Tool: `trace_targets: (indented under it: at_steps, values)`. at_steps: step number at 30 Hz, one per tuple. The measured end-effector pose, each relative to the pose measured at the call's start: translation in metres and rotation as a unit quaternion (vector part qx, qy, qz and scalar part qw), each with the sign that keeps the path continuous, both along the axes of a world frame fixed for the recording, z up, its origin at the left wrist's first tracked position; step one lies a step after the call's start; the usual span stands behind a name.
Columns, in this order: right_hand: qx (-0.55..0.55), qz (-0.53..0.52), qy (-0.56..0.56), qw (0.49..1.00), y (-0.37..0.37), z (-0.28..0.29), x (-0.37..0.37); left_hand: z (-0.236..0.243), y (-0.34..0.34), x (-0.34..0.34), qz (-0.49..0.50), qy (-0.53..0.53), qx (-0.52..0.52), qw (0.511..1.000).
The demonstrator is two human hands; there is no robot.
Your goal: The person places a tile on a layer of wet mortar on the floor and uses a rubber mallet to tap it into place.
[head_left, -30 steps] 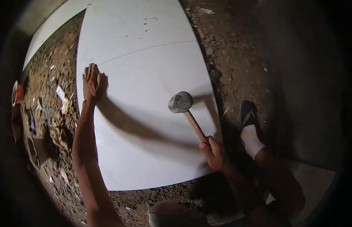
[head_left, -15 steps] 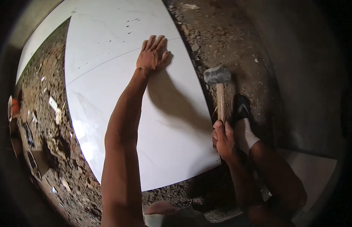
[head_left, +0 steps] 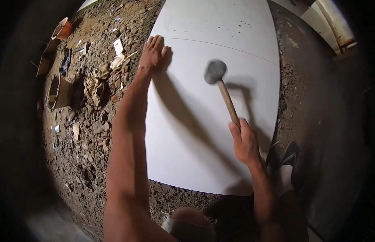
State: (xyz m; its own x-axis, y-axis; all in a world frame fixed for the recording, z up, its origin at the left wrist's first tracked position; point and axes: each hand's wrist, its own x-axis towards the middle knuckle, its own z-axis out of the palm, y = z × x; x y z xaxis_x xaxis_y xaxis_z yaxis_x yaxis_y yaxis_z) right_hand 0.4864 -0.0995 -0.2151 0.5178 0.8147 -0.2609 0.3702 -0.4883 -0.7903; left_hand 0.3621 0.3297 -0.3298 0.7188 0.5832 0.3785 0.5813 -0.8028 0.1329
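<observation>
A glossy white floor tile [head_left: 183, 157] lies in front of me, meeting a second white tile [head_left: 207, 20] along a thin dark joint. My left hand [head_left: 152, 56] rests on the near tile's left edge, just short of that joint, fingers stretched out and holding nothing. Wrapped round the wooden handle of a rubber mallet [head_left: 227, 100] is my right hand [head_left: 246, 142]. The mallet's grey head, slightly blurred, is raised over the near tile, and its shadow falls on the surface to the right.
Rough soil and rubble [head_left: 90, 149] border the tiles on the left. A crumpled tan cloth [head_left: 94, 89], a tan bucket [head_left: 63, 92] and an orange container [head_left: 62, 30] are there. Dark specks dot the far tile. My shod foot [head_left: 290, 154] is at the right.
My left hand has shifted from the joint's right part to the tile's left edge. My right hand has brought the mallet from over the dirt to above the tile. The view has swung left.
</observation>
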Motion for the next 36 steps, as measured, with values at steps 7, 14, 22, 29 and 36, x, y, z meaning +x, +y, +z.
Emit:
trace_targets:
  at_steps: [7, 14, 22, 29, 36]
  values:
    - [0.097, 0.02, -0.049, 0.994, 0.097, -0.011, -0.012, 0.001, -0.01, 0.02, -0.037, -0.048, 0.012, 0.998]
    - [0.039, 0.041, -0.066, 0.996, 0.122, 0.013, -0.013, 0.005, -0.014, 0.015, -0.035, -0.009, -0.055, 0.998]
    - [0.066, 0.052, -0.224, 0.971, 0.133, -0.025, -0.008, 0.004, -0.008, 0.017, -0.037, -0.027, -0.02, 0.999]
    - [0.106, -0.009, -0.095, 0.99, 0.024, -0.019, -0.01, -0.013, 0.002, 0.025, -0.077, -0.041, -0.049, 0.995]
    - [0.11, -0.136, 0.008, 0.984, -0.118, -0.035, -0.049, -0.008, -0.037, 0.072, -0.075, 0.049, -0.04, 0.995]
